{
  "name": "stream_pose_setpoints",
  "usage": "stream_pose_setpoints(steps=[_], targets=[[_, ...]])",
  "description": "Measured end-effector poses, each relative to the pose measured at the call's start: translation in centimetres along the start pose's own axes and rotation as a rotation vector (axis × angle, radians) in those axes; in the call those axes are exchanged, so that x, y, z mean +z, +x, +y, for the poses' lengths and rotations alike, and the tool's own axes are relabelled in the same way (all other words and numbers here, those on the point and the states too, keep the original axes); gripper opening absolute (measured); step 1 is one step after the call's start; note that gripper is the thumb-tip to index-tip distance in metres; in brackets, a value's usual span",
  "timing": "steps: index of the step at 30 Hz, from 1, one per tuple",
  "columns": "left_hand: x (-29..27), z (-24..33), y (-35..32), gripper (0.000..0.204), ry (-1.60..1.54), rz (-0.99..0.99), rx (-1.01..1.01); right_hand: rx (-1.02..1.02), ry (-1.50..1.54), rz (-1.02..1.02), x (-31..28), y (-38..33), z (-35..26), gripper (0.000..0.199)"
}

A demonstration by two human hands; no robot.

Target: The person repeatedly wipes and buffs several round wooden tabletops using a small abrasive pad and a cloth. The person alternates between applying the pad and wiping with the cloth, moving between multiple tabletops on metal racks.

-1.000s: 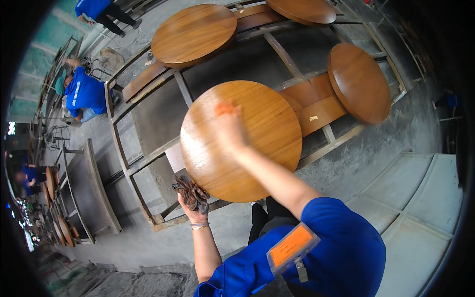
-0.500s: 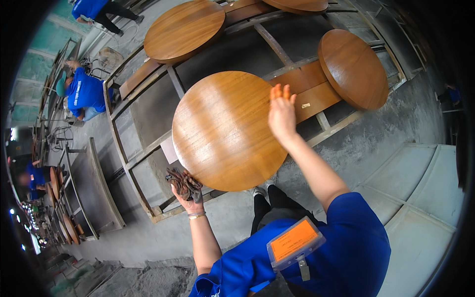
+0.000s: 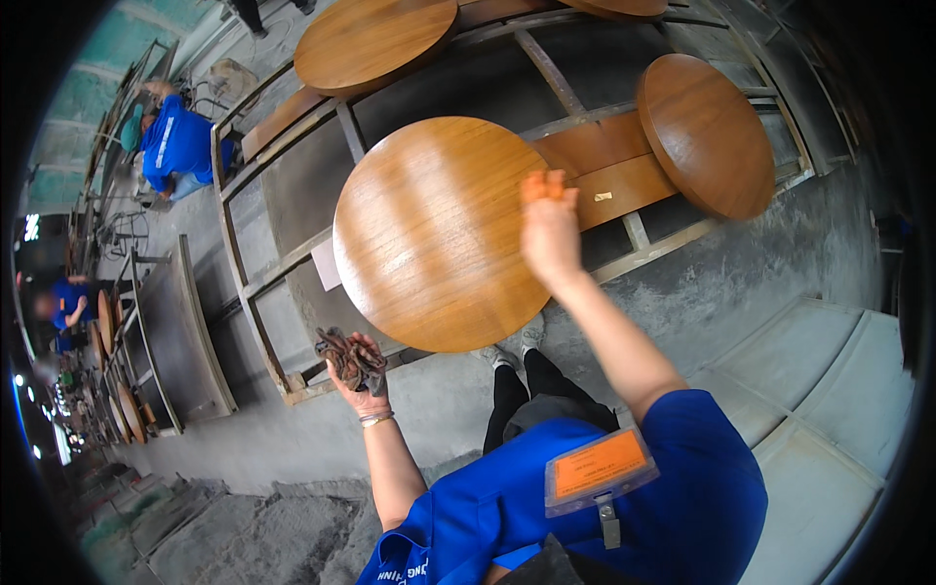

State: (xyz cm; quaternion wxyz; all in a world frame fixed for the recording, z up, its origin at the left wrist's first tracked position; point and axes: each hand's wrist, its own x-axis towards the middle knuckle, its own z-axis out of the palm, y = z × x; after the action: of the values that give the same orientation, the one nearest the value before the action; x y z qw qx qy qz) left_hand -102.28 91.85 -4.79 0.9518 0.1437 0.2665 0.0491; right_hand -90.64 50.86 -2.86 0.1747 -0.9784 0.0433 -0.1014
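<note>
Nearest the camera, an orange rectangular badge (image 3: 597,468) in a clear holder hung on the person's blue shirt (image 3: 604,526), below the round tabletop (image 3: 439,234); I leave its print unread.

Just off the tabletop's lower left edge, the left hand (image 3: 359,382) was clamped around a crumpled brown rag (image 3: 347,357), held clear of the wood, in much the same place as a second before.

The right hand (image 3: 549,232) lay at the tabletop's right edge, fingers together and orange-tipped, pressed flat on the surface rather than closed around anything. A second earlier it had been near the tabletop's middle, so it had swept outward to the rim; I judge that a pass of the palm across the finish had reached the edge.

The tabletop itself rested tilted on a grey metal rack (image 3: 292,263). A pale sheet (image 3: 326,265) peeked out at its left edge, and a small light label (image 3: 604,196) sat on the brown board (image 3: 609,175) to its right. Beyond that stood a second round top (image 3: 704,132), and above, a third (image 3: 375,41).

Far to the tabletop's upper left, another person in blue (image 3: 175,146) crouched over work.
</note>
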Motion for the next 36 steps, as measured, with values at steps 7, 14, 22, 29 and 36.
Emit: stream_pose_setpoints(steps=[7, 14, 22, 29, 36], targets=[[-1.7, -4.2, -1.2, 0.042, -0.029, -0.1, -0.056, -0.136, 0.332, -0.065, 3.6, -5.2, -11.3, 0.05], [-1.8, -4.0, -1.0, 0.048, 0.037, -0.024, 0.034, -0.322, 0.41, -0.255, 3.0, -6.9, -13.6, 0.056], [-1.4, -4.0, -0.5, 0.043, 0.051, 0.006, 0.016, -0.082, 0.13, -0.062, -0.5, -6.8, -2.6, 0.057], [-1.8, -4.5, -0.4, 0.043, 0.133, 0.045, 0.119, -0.398, 0.505, -0.195, 5.2, -12.6, -17.7, 0.059], [-2.3, -4.1, -0.3, 0.044, 0.112, 0.006, 0.052, -0.042, 0.156, -0.082, -2.5, -7.7, -0.4, 0.059]])
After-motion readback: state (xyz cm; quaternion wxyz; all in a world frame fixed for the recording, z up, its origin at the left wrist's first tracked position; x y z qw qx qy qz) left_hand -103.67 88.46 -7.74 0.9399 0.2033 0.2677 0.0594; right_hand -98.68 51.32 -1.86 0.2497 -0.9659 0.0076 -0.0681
